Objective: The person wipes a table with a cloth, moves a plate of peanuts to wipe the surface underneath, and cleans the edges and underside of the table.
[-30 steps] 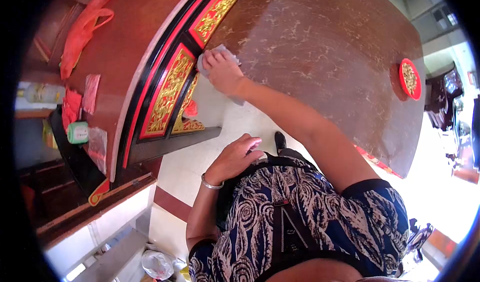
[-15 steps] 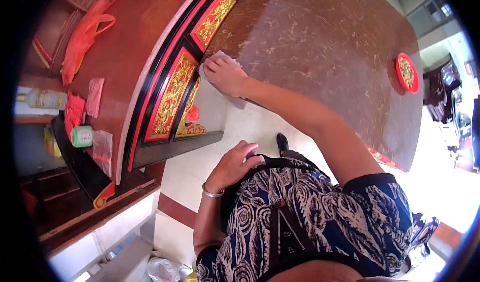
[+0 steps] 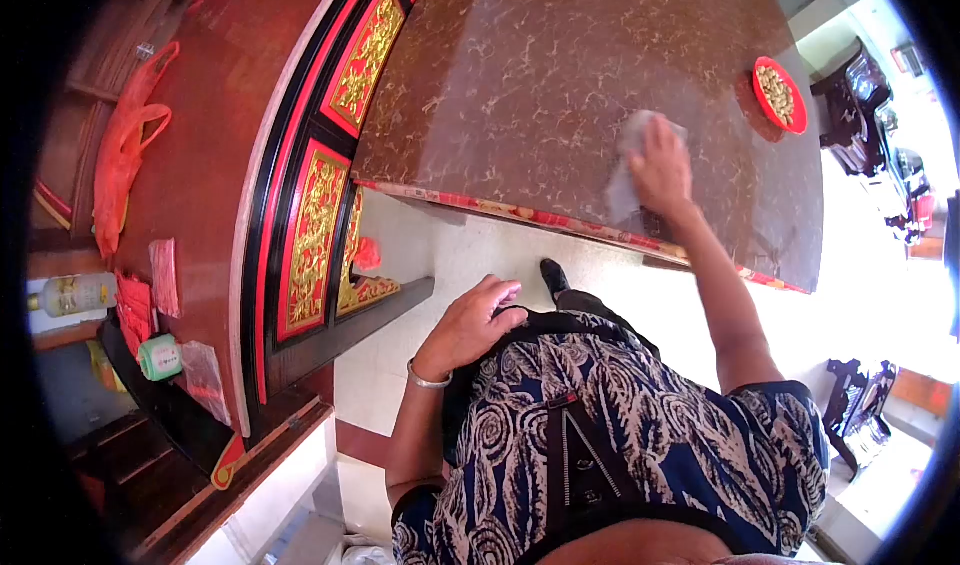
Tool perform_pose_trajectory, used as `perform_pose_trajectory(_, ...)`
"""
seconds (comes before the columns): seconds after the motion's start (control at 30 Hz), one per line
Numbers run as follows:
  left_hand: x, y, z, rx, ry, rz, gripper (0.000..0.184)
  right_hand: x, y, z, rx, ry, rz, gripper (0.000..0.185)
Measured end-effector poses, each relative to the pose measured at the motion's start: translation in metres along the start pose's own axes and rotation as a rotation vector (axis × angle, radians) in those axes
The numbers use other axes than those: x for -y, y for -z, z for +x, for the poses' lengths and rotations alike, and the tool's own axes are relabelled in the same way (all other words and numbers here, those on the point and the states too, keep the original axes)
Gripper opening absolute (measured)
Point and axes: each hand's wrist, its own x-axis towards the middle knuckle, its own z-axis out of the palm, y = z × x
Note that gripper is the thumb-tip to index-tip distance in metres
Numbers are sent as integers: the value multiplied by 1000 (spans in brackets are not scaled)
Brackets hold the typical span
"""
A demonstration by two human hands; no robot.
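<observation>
My right hand (image 3: 664, 170) presses down on a pale grey cloth (image 3: 623, 190) near the front edge of the brown marbled tabletop (image 3: 560, 95). Part of the cloth lies under the palm and part hangs toward the table's edge. In front of my waist is my left hand (image 3: 470, 327), wearing a silver bangle; its fingers are loosely bent, with a gap between thumb and forefinger. I see nothing held in it. A red bowl (image 3: 797, 115) of what look like peanuts stands on the tabletop, to the right of my right hand.
On the left rises a red-brown altar-like cabinet (image 3: 215, 155) with gilded carved panels (image 3: 318, 240). It bears a red plastic bag (image 3: 130, 155), a green-and-white roll (image 3: 160, 357) and red packets (image 3: 165, 277). Dark carved chairs (image 3: 858, 90) stand at right.
My right hand has slid the cloth rightward along the tabletop, from beside the gilded panels to nearer the red bowl. My left hand stays by my waist. The view has shifted slightly.
</observation>
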Motion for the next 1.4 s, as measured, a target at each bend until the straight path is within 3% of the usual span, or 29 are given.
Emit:
perform_pose_trajectory(0.1, 6, 1, 1, -7, 15, 12, 38, -87, -39, -10, -86, -260, 2, 57)
perform_pose_trajectory(0.13, 7, 1, 2, -13, 13, 9, 38, -97, -39, 5, -89, -254, 0, 57)
perform_pose_trajectory(0.2, 8, -2, 0, -41, 68, -17, 39, -115, -40, 36, 100, -429, 6, 56)
perform_pose_trajectory(0.23, 8, -3, -2, -43, 70, -17, 39, -120, -82, 60, 30, -330, -49, 56)
perform_pose_trajectory(0.3, 7, -7, -3, -88, 56, -33, 40, -82, -91, 101, -1, -227, 25, 56)
perform_pose_trajectory(0.4, 3, -14, -8, -135, 75, -51, 38, 76, -25, 151, -65, -56, 355, 54)
perform_pose_trajectory(0.43, 2, -16, -8, -161, 87, -69, 38, 119, -36, 168, 2, 61, 84, 55)
perform_pose_trajectory(0.47, 1, -18, -9, -173, 111, -69, 37, 159, -23, 172, -13, 142, 259, 59)
perform_pose_trajectory(0.5, -1, -19, -11, -172, 113, -61, 37, 203, -39, 175, -193, 244, 120, 63)
perform_pose_trajectory(0.53, -3, -21, -12, -177, 154, -63, 36, 236, 5, 172, 89, 248, 230, 66)
perform_pose_trajectory(0.57, -4, -22, -13, -181, 191, -65, 35, 260, 27, 170, 177, 320, 267, 70)
perform_pose_trajectory(0.6, -4, -24, -14, -197, 200, -48, 35, 291, 4, 169, 10, 373, 316, 70)
perform_pose_trajectory(0.63, -4, -26, -15, -214, 207, -59, 36, 303, 6, 175, 56, 427, 222, 75)
perform_pose_trajectory(0.7, -6, -29, -15, -274, 168, -76, 39, 305, -9, 181, 11, 458, 329, 72)
perform_pose_trajectory(0.83, -9, -29, -7, -249, 170, -55, 38, 247, -22, 217, 83, 311, 336, 69)
perform_pose_trajectory(0.93, -16, -27, 3, -198, 155, -56, 38, 157, -40, 244, 130, 66, 300, 77)
perform_pose_trajectory(1.0, -21, -24, 12, -154, 148, -53, 38, 87, -66, 245, 48, -74, 351, 80)
perform_pose_trajectory(1.03, -23, -23, 16, -136, 138, -32, 39, 54, -84, 238, -144, -140, 261, 73)
perform_pose_trajectory(1.07, -25, -23, 21, -119, 127, -11, 40, 16, -64, 227, -38, -161, 182, 63)
perform_pose_trajectory(1.1, -26, -23, 25, -110, 116, -7, 40, -13, -52, 210, -177, -217, 145, 57)
perform_pose_trajectory(1.13, -27, -23, 29, -87, 89, -6, 41, -43, -61, 197, -107, -314, 297, 64)
perform_pose_trajectory(1.2, -29, -24, 33, -26, 52, -25, 45, -91, -80, 164, -82, -416, 230, 74)
perform_pose_trajectory(1.4, -33, -24, 46, 107, -28, 47, 42, -131, -44, 36, 8, -474, 111, 69)
